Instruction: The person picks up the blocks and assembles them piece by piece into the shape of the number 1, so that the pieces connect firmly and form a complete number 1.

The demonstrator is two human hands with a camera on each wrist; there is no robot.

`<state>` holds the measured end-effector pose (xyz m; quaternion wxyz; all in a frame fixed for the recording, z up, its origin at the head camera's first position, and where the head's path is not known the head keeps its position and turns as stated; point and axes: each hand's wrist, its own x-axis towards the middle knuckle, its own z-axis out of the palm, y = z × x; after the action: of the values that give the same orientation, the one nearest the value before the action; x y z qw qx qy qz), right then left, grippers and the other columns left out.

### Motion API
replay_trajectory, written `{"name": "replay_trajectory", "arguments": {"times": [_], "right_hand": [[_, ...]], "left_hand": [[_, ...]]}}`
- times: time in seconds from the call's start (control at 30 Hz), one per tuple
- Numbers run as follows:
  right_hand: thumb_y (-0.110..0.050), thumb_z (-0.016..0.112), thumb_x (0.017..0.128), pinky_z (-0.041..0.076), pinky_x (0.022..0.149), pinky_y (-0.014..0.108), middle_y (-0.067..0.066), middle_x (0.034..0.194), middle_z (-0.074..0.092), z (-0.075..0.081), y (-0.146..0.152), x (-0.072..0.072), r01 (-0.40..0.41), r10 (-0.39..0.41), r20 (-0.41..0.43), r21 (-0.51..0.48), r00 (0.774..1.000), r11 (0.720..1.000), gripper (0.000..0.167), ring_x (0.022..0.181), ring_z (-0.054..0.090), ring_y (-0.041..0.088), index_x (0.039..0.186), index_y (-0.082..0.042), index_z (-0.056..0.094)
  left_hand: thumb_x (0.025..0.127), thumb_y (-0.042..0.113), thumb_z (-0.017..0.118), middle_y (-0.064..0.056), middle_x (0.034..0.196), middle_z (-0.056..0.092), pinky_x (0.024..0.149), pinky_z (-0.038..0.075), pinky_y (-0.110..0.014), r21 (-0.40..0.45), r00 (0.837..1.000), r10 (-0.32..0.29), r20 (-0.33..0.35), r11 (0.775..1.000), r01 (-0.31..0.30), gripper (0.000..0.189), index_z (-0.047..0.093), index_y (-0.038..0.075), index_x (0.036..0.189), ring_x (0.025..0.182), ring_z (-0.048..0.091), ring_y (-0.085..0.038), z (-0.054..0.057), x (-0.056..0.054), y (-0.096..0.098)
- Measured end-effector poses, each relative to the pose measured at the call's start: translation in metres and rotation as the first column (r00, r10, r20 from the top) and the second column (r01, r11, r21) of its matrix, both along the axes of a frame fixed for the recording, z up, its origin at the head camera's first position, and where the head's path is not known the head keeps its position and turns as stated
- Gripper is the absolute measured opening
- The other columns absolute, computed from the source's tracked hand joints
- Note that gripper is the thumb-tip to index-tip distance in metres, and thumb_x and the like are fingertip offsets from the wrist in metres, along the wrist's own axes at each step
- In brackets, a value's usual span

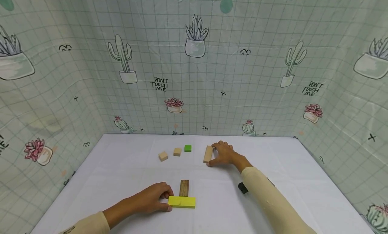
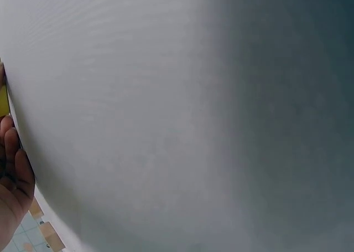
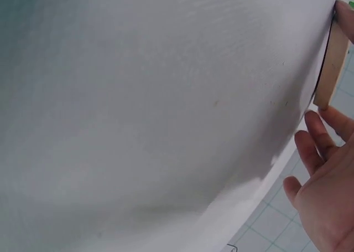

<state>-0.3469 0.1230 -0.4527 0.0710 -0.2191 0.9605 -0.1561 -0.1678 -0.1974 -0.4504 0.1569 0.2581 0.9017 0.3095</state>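
Observation:
In the head view my left hand [image 1: 151,198] pinches the left end of a yellow rectangular block [image 1: 182,202] between thumb and fingers. The block lies crosswise at the near end of a dark brown wooden block [image 1: 184,188], which points away from me. Only a sliver of the yellow block [image 2: 4,101] shows in the left wrist view. Farther back, my right hand [image 1: 225,154] reaches to a light wooden block [image 1: 207,154]. Thumb and index finger span its two ends, as the right wrist view of that block [image 3: 333,61] shows, with the other fingers loosely bent beside it.
Left of the light block, toward the back of the white table [image 1: 130,173], stand a green cube [image 1: 188,148] and two plain wooden cubes, one upright [image 1: 177,152] and one turned [image 1: 163,156]. A small black object [image 1: 243,188] lies beside the right forearm. A patterned curtain [image 1: 212,75] surrounds the table.

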Motion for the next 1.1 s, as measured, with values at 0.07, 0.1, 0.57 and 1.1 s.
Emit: {"name": "replay_trajectory", "arguments": {"times": [0.07,0.1,0.57,1.1], "right_hand": [[-0.057,0.083,0.071,0.036,0.102,0.055,0.013,0.132,0.055,0.000,0.000,0.000,-0.005,0.005,-0.006,0.004,1.000,1.000,0.092,0.119,0.049,0.030,0.142,-0.007,0.052],[-0.057,0.083,0.071,0.036,0.102,0.055,0.013,0.132,0.055,-0.001,0.000,0.000,-0.007,0.007,-0.006,0.001,1.000,1.000,0.092,0.120,0.049,0.030,0.142,-0.007,0.051],[-0.056,0.085,0.071,0.037,0.102,0.051,0.007,0.127,0.058,-0.004,-0.006,0.005,-0.058,0.058,0.011,-0.059,0.998,0.997,0.093,0.120,0.051,0.026,0.142,-0.008,0.049],[-0.053,0.086,0.071,0.039,0.109,0.054,0.009,0.130,0.058,-0.002,-0.014,0.015,-0.102,0.107,0.023,-0.146,0.994,0.984,0.095,0.123,0.052,0.026,0.144,-0.006,0.047]], "left_hand": [[0.084,0.032,0.082,0.010,0.092,0.054,0.079,0.046,-0.023,0.000,1.000,0.000,0.001,1.000,0.000,0.032,0.065,0.015,0.105,0.086,0.048,-0.003,0.000,0.000,0.000],[0.084,0.032,0.082,0.010,0.092,0.054,0.079,0.046,-0.023,0.001,1.000,0.000,0.002,1.000,0.000,0.032,0.065,0.015,0.105,0.086,0.049,-0.003,0.000,0.000,0.000],[0.084,0.031,0.082,0.009,0.094,0.055,0.080,0.046,-0.023,0.013,1.000,-0.003,0.007,1.000,0.002,0.033,0.065,0.014,0.106,0.087,0.049,-0.003,0.001,0.000,0.000],[0.084,0.031,0.082,0.008,0.095,0.056,0.081,0.047,-0.023,0.013,1.000,-0.005,0.009,1.000,0.005,0.033,0.065,0.014,0.106,0.088,0.050,-0.004,0.002,0.001,0.000]]}}
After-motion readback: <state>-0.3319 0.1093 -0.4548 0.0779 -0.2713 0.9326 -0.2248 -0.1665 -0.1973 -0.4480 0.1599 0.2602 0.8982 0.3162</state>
